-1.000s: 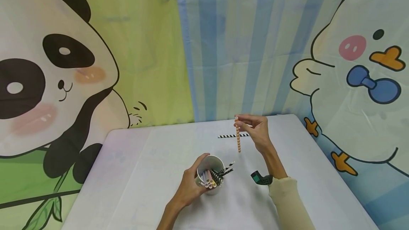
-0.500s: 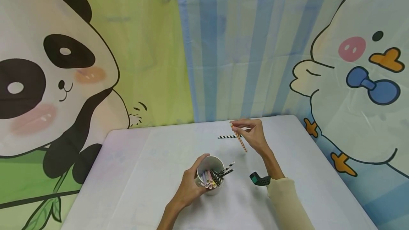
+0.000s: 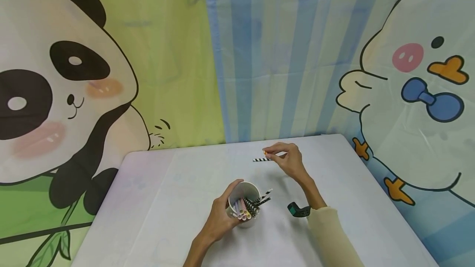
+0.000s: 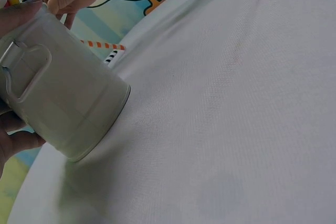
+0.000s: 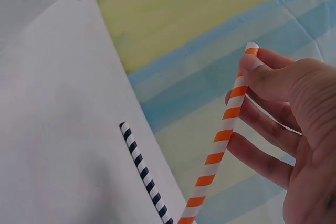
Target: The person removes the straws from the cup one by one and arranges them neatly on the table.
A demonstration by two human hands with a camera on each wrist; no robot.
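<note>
In the head view my left hand (image 3: pixel 219 219) grips a white mug (image 4: pixel 68 87) and tips its mouth toward the camera. Several striped paper straws (image 3: pixel 243 212) lean inside it, some of them black and white, others in pale colours. My right hand (image 3: pixel 291 163) is above the back of the table, pinching an orange-and-white striped paper straw (image 5: pixel 218 142) by one end. Most of that straw is hidden by the hand in the head view. Beneath, a black-and-white striped straw (image 5: pixel 144 169) lies on the table.
A white cloth covers the table (image 3: pixel 167 201). Behind it hang curtains printed with a panda (image 3: pixel 74 94) and a white bird (image 3: pixel 408 135). The right wrist carries a dark strapped device (image 3: pixel 298 210).
The right hand has moved left and lower with the orange-and-white straw, which has turned from hanging upright to mostly hidden by the hand. The left hand and mug stay put.
</note>
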